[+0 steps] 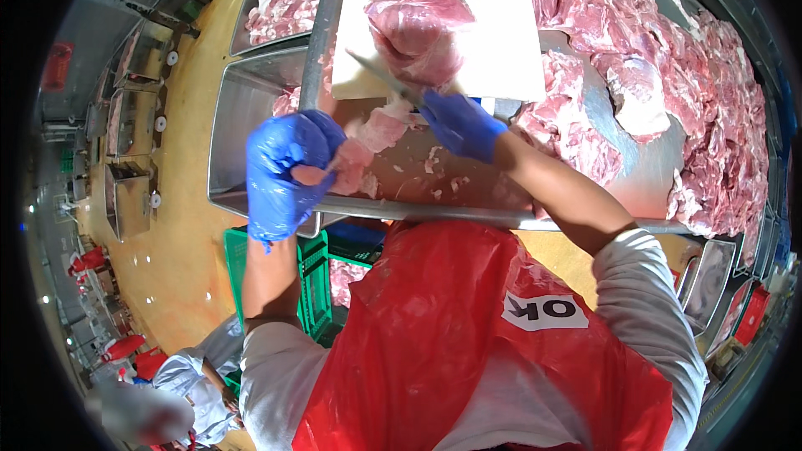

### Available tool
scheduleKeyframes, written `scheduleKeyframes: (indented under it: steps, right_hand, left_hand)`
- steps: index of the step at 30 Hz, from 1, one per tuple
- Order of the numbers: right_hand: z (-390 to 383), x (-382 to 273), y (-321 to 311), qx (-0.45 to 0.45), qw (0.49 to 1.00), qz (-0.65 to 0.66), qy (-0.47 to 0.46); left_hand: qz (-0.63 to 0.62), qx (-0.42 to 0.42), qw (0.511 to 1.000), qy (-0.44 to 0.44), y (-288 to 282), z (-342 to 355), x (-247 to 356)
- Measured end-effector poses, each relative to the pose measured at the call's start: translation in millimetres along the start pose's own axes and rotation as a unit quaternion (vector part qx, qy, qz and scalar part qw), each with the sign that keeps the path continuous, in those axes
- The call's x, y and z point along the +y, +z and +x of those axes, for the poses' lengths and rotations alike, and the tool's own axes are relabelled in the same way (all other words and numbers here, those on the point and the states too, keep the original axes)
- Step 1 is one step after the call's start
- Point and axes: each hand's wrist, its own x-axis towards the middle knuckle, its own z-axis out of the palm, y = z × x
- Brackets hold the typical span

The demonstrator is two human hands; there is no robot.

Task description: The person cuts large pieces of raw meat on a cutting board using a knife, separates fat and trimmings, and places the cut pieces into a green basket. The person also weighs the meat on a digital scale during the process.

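Boneless meat cut lies on white cutting board, toward the board's left half. Board sits at the far side of metal bench. Knife is just beside the cut's near-left side, tip pointing up-left over the board; can't tell if blade touches meat. Right hand, blue glove, at the board's near edge: grip wrapped around the knife handle, which is mostly hidden. Left hand, also blue glove, is over the bench's left edge: grip clenched on a pale pink meat strip. Strip runs from the left fist toward the right hand; can't tell if its far end joins the cut. Small scraps scattered on the bench below the board. Big meat pile covers the bench's right side, more pieces near the right wrist. Left of bench: two metal bins, upper bin full of meat, lower bin with some meat showing. Green crate under the bench's near-left corner. Person wears red apron. Co-worker in light clothing at lower left, wheeled carts farther left on yellowish floor.
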Motion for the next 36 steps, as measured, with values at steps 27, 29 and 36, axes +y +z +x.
scheduleKeyframes:
  steps: [27,29,36]
  right_hand:
    - [-139.7,9.7,-58.5,0.27,0.791,0.269,0.479]
    - [-105.6,3.5,-73.2,0.254,0.818,0.24,0.456]
    - [-26.8,27.7,-76.6,0.137,0.935,0.057,0.323]
  left_hand:
    - [0.537,0.068,0.837,0.076,66.7,129.5,-140.1]
    - [0.529,0.082,0.827,0.172,59.5,139.6,-165.7]
    - [0.442,-0.108,0.864,0.214,-10.6,182.4,-131.4]
